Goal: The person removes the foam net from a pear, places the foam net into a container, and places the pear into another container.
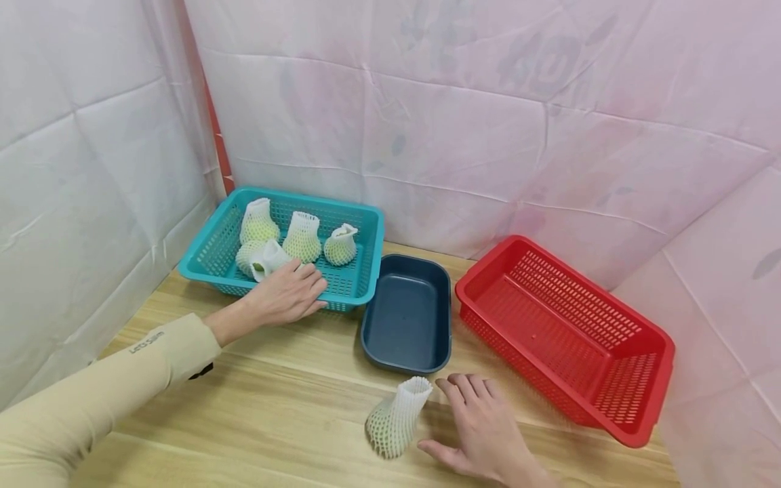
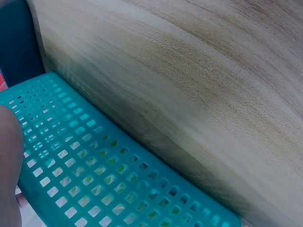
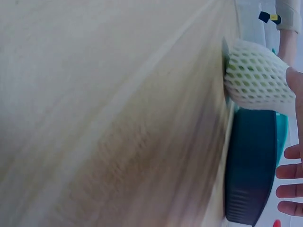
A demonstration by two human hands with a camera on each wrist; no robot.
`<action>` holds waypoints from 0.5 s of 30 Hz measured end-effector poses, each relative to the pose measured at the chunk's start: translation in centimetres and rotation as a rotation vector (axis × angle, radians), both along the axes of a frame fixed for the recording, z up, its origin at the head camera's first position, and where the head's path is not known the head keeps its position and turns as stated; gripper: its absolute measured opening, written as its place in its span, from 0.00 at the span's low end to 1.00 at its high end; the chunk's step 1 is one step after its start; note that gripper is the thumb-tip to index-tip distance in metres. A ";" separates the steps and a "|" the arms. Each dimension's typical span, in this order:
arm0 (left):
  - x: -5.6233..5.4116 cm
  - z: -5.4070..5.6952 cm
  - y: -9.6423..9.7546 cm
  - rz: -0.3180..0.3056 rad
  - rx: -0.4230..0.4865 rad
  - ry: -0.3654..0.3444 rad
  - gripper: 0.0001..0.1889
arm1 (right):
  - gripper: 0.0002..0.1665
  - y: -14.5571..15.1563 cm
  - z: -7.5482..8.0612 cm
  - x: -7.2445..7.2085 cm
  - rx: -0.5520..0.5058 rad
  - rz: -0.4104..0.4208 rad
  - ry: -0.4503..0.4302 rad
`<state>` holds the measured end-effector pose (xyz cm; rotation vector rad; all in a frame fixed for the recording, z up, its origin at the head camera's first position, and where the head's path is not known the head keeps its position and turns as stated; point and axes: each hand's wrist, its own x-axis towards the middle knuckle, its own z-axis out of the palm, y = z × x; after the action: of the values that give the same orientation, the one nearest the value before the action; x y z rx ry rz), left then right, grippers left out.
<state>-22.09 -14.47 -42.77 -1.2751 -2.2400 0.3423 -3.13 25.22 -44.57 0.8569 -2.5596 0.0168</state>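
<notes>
My left hand [image 1: 285, 293] grips the near rim of a teal plastic basket [image 1: 207, 254], fingers over the inside and thumb toward the outside. In the left wrist view, part of that hand [image 2: 8, 165] shows at the left edge against the basket's perforated wall [image 2: 94, 161]. Several greenish fruits in white foam net sleeves [image 1: 302, 240] lie inside; one sleeve [image 1: 268, 257] touches or nearly touches my left fingers. On the table, another sleeved fruit [image 1: 393, 420] stands by itself. My right hand [image 1: 485, 427] is spread just right of it, holding nothing.
A dark blue tray [image 1: 405, 362] stands between the teal basket and a red perforated basket [image 1: 561, 325] at the right. All rest on a wood-grain table [image 1: 274, 413]. Pale printed cloth [image 1: 427, 135] hangs behind and at both sides.
</notes>
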 end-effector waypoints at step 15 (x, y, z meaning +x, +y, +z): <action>0.1 -0.2 0.0 -0.004 0.024 0.013 0.22 | 0.53 -1.9 -1.3 -0.3 0.015 0.041 -0.037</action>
<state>-22.04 -14.48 -42.95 -1.2620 -2.2237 0.3204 -3.48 23.29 -45.84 0.9225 -2.5794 0.0260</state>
